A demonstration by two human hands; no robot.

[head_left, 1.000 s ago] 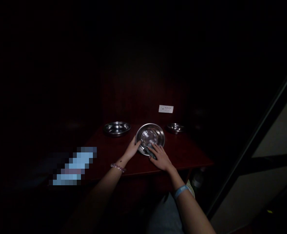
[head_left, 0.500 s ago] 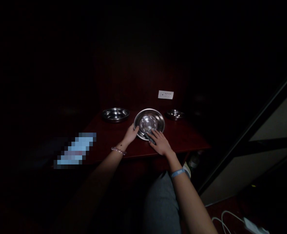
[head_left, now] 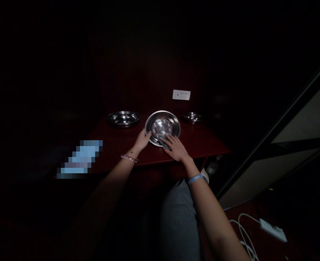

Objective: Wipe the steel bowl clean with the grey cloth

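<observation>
A round stainless steel bowl (head_left: pixel 161 127) is tilted up on the dark red table, with its shiny inside facing me. My left hand (head_left: pixel 142 140) grips the left rim, thumb over the inner edge and the other fingers hidden behind. Against the lower inside of the bowl, my right hand (head_left: pixel 175 148) presses a dark grey-green cloth (head_left: pixel 164 143) under its fingers. Most of that cloth is covered by the hand.
A wide steel bowl (head_left: pixel 124 119) stands at the back left and a smaller one (head_left: pixel 192 117) at the back right. A wall socket (head_left: pixel 181 95) is behind. A blurred-out bright screen (head_left: pixel 80 159) lies left. A white power strip (head_left: pixel 273 230) with its cable rests on the floor.
The whole scene has shifted slightly up and left as my head moved. Both hands keep their places on the bowl and the cloth.
</observation>
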